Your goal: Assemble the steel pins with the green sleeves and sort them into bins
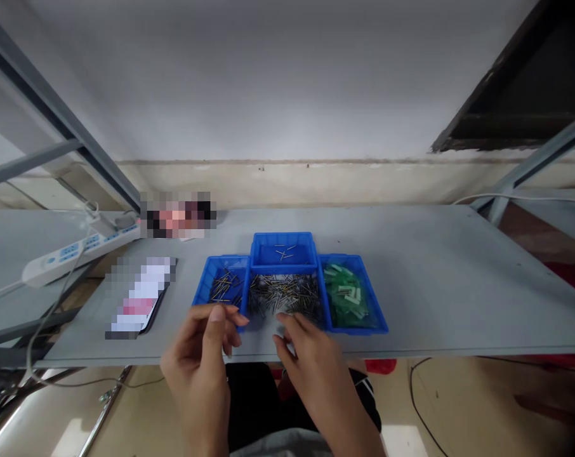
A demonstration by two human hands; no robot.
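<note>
My left hand (204,349) is over the near edge of the left blue tray (200,291), its fingers curled and the thumb pressed against the index finger. Anything it pinches is too small to make out. My right hand (311,358) is by the front of the middle tray, thumb and fingertips apart, with nothing visible between them. A pile of thin metal pins (285,292) fills that middle tray. More pins (225,285) lie in the left tray, and a few lie in the back tray (263,257). The right tray (376,311) holds a green plastic bag (342,289) with small whitish pieces.
A phone (147,292), partly blurred out, lies left on the grey table (440,285). Behind it are a white power strip (73,254) with cables and a pixelated item (178,216). Metal frame posts (54,108) rise at both sides, and a wall stands behind.
</note>
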